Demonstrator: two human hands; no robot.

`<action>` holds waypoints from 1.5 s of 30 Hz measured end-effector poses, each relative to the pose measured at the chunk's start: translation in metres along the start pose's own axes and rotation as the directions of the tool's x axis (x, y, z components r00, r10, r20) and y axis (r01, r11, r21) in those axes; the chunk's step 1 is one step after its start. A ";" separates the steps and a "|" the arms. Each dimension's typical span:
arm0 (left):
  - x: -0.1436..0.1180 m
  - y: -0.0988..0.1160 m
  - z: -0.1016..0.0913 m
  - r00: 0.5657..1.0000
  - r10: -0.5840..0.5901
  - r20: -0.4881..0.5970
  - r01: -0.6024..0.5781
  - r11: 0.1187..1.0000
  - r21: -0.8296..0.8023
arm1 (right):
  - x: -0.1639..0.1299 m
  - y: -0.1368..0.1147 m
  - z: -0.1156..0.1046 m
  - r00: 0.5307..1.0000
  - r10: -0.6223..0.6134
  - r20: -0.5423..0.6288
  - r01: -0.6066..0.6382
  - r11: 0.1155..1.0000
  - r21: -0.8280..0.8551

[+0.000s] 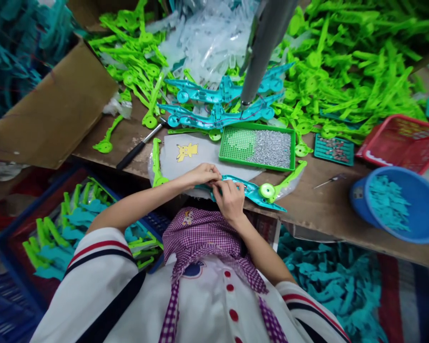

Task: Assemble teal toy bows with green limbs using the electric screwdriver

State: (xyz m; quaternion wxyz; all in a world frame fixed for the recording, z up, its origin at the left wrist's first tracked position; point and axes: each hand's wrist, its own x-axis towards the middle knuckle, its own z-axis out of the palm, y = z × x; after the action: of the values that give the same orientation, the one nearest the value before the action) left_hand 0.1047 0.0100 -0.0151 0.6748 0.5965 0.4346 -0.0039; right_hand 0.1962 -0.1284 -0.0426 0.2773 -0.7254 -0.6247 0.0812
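— Teal toy piece (252, 190) lies at the counter (325, 209) edge; left hand (203, 174) and right hand (230, 197) both pinch it, green arm attached.
— Likely mid-assembly, judging by piles of loose green parts (343, 62).

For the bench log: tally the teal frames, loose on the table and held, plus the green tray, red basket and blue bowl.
Loose teal frames: 2
Held teal frame: 1
Green tray: 1
Red basket: 1
Blue bowl: 1
Total: 6
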 end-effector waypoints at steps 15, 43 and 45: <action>-0.043 -0.005 0.013 0.693 0.511 0.509 -0.704 0.324 0.632 | 0.054 0.048 -0.045 0.940 -0.001 0.341 -0.090 0.964 0.250; -0.012 -0.016 0.020 0.951 0.309 0.010 -0.307 0.947 -0.098 | 0.009 0.031 -0.028 0.976 -0.068 -0.206 0.126 0.950 0.286; -0.025 -0.028 0.033 0.894 0.434 -0.116 -0.440 0.897 -0.033 | 0.009 0.035 -0.031 0.982 0.048 -0.183 0.028 0.919 0.393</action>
State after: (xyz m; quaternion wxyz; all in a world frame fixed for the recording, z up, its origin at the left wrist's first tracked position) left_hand 0.0937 -0.0374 -0.0252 0.6516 0.6584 0.3244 0.1917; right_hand 0.2427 -0.1311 -0.0327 0.4750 -0.6625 -0.5627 0.1375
